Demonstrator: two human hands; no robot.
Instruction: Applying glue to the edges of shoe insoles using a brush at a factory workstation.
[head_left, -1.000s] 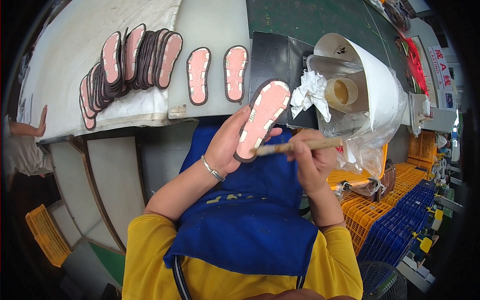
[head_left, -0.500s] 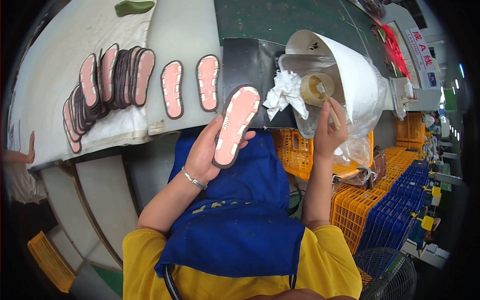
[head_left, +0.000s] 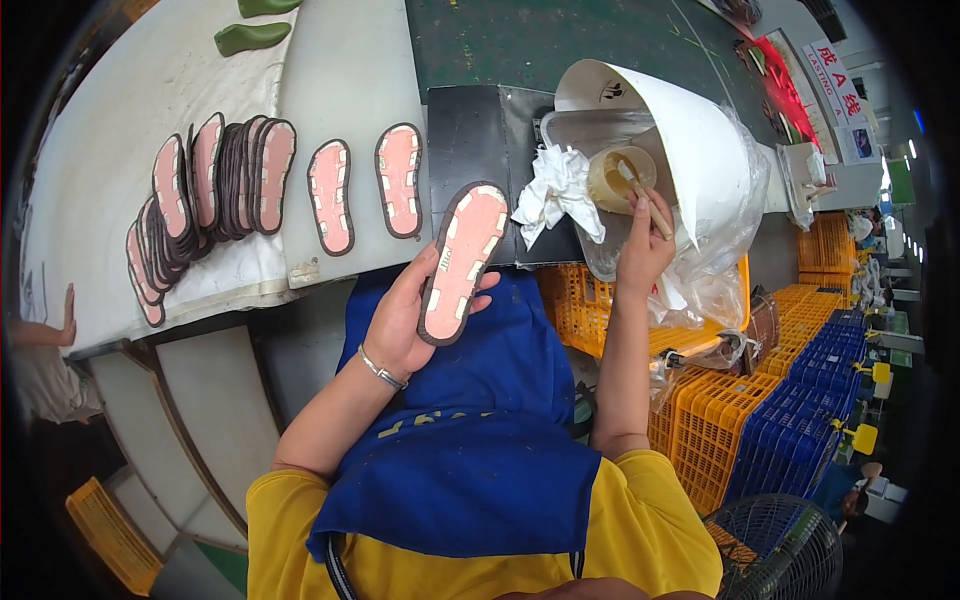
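Note:
My left hand (head_left: 400,320) holds a pink shoe sole with a dark rim (head_left: 462,260) above my blue apron. My right hand (head_left: 642,245) grips a wooden brush (head_left: 645,195) whose tip dips into a round tub of yellowish glue (head_left: 620,178). The tub sits in a clear tray under a curved white sheet (head_left: 690,140). A crumpled white cloth (head_left: 558,190) lies just left of the tub on a black mat (head_left: 470,130).
Two single soles (head_left: 330,195) (head_left: 400,180) and a fanned stack of several soles (head_left: 210,190) lie on the white bench. Green shoe lasts (head_left: 250,38) rest at the far edge. Orange and blue crates (head_left: 760,430) and a fan stand to the right. Another person's hand (head_left: 66,310) rests at the left.
My right hand moved the brush away from the sole and up to the glue tub. My left hand kept holding the sole in front of me.

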